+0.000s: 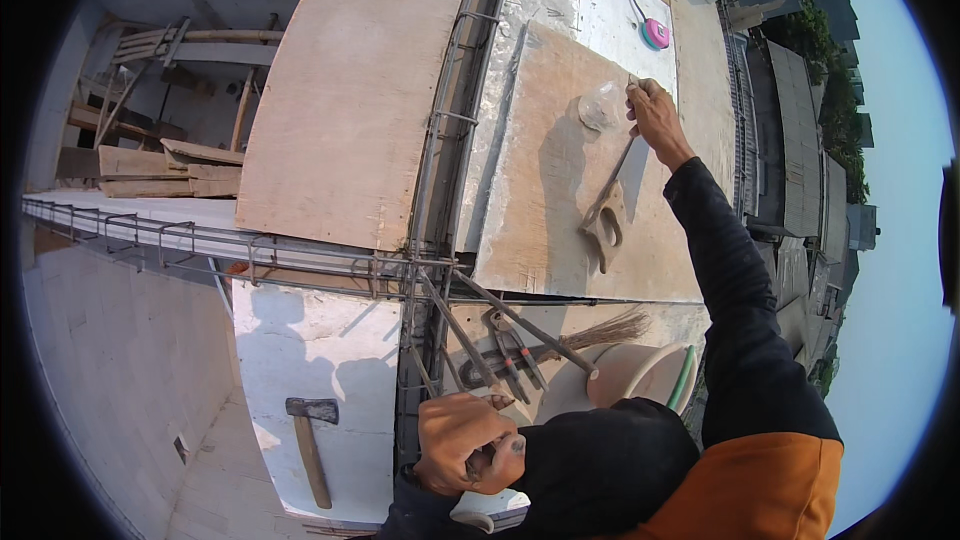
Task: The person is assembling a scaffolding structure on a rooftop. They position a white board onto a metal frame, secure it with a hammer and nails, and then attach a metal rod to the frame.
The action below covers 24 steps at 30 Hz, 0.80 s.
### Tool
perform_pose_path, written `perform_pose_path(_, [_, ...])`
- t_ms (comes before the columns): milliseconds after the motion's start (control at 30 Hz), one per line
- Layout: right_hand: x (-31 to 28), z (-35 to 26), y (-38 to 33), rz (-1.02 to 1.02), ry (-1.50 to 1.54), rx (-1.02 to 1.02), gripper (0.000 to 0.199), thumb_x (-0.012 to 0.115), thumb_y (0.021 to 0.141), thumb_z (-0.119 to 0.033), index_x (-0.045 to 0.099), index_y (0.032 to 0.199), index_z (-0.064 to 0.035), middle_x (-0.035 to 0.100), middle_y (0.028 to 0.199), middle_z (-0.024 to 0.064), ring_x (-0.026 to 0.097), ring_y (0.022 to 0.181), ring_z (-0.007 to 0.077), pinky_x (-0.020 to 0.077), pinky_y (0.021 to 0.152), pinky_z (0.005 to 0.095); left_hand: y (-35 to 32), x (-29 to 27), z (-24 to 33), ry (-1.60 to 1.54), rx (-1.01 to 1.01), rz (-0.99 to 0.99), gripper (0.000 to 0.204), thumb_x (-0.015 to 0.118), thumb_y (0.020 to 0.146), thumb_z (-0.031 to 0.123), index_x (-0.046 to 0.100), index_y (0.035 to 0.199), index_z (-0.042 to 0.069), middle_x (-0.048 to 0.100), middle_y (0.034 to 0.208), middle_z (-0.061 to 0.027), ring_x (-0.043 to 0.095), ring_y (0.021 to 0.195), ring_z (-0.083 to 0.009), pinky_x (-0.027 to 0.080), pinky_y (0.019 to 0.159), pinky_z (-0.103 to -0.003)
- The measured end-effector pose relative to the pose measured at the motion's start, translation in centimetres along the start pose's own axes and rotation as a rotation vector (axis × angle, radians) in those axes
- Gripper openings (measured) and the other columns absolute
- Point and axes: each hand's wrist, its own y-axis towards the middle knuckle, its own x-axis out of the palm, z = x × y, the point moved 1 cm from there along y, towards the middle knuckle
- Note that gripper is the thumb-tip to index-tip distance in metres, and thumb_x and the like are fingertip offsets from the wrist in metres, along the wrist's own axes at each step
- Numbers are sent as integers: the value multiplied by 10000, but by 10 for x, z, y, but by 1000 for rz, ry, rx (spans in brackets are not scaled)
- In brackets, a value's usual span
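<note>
Held the right hand (655, 120) out over the board (660, 255) with fingertips pinched together by the blade of the saw (616, 196), just beside the bag (598, 108) — could not tell a grasped scrap from bare fingers. Found the saw flat on the board; judged it fairly light, stiff, springy in the blade, best taken by the wooden handle. Judged the bag soft, slippery, best gathered by a fold. Held the left hand (470, 445) loosely curled — empty or not, could not tell. Could not make out the blade's far end, nor the bag's contents.
</note>
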Motion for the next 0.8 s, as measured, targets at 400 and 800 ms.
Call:
perform_pose_path(400, [29, 45, 1, 182, -449, -172, 334, 589, 976, -306, 726, 1019, -4, 740, 1020, 268, 704, 1005, 450, 543, 862, 502, -9, 2, 1, 38, -62, 0, 100, 708, 712, 119, 672, 682, 31, 608, 580, -102, 603, 491, -290, 493, 535, -360])
perform_pose_path(800, [37, 28, 133, 317, -543, -313, 450, 604, 981, -359, 698, 1302, -59, 735, 1212, 238, 696, 1151, 416, 542, 985, 492, 4, 8, 5, -4, -122, 2, 220, 664, 824, 226, 688, 698, 48, 609, 585, -77, 637, 516, -280, 525, 561, -382])
